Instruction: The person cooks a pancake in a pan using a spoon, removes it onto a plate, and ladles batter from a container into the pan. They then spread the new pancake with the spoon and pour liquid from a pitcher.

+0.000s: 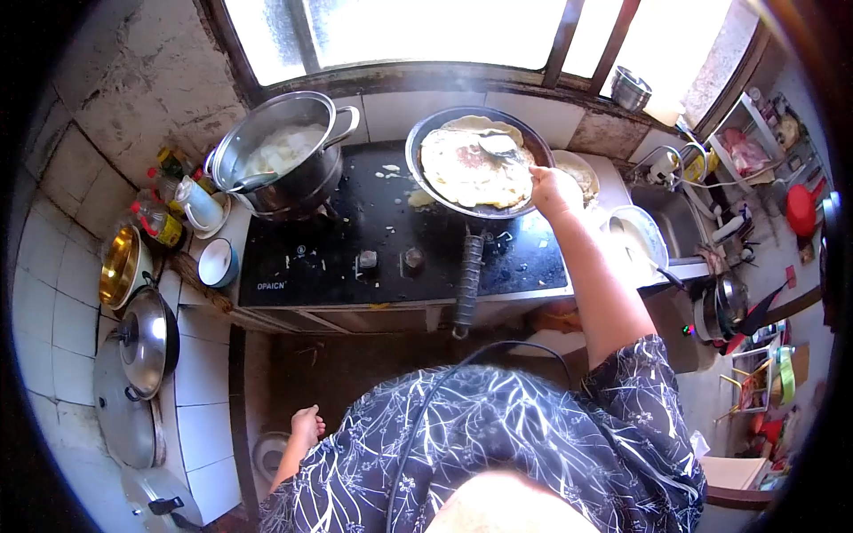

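Observation:
My right hand (555, 192) is closed round the handle of a spoon (500, 142), whose bowl rests on a browned pancake (462, 173). The pancake lies in a round frying pan (425, 182) on the black gas stove (373, 222). Toward me, over the stove's front edge, juts the pan's wrapped handle (471, 275), which neither hand touches. My left hand (306, 424) hangs low beside my body, away from the stove, its fingers curled with nothing visible in them.
A steel pot (306, 178) with a ladle stands on the stove's left. Left of it are bottles (158, 222), a blue cup (218, 263) and a lidded wok (147, 342). At right are a plate (582, 173), a white bowl (640, 233) and a sink (666, 213).

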`<state>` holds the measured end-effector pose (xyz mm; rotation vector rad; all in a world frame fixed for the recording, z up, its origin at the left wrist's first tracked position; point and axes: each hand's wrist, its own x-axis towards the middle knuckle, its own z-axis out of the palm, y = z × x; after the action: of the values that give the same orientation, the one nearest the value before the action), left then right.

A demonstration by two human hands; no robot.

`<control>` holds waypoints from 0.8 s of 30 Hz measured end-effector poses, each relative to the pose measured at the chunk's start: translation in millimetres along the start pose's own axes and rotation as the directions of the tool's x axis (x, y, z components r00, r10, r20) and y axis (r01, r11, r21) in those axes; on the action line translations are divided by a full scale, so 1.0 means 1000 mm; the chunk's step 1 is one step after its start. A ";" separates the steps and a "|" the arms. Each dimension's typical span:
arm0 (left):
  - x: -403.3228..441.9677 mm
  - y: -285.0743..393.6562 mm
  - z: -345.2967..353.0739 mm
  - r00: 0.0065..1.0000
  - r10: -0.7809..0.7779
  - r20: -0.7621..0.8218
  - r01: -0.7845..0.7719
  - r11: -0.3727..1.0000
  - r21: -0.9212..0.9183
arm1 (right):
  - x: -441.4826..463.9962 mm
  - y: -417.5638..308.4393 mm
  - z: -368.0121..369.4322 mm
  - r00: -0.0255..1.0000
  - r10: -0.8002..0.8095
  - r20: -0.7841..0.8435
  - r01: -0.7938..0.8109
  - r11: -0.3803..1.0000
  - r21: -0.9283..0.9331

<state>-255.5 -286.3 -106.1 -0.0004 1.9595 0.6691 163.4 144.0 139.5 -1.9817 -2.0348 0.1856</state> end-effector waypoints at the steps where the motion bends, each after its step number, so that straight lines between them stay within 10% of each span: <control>1: -0.001 -0.001 0.000 1.000 0.002 -0.013 -0.002 1.000 -0.006 | 0.002 -0.003 -0.004 1.000 -0.017 0.019 0.018 1.000 -0.020; 12: -0.004 -0.011 -0.006 0.999 -0.044 0.018 0.044 0.999 0.006 | -0.053 -0.045 -0.008 0.978 -0.075 0.196 0.053 0.992 0.117; 24: -0.014 0.000 0.008 1.000 0.019 0.004 -0.020 0.989 0.148 | -0.052 0.024 -0.042 0.998 -0.051 0.049 0.042 0.985 0.166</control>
<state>-242.7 -286.6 -96.9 0.1110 2.0046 0.5347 199.5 89.0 166.3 -1.8459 -2.0243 0.3879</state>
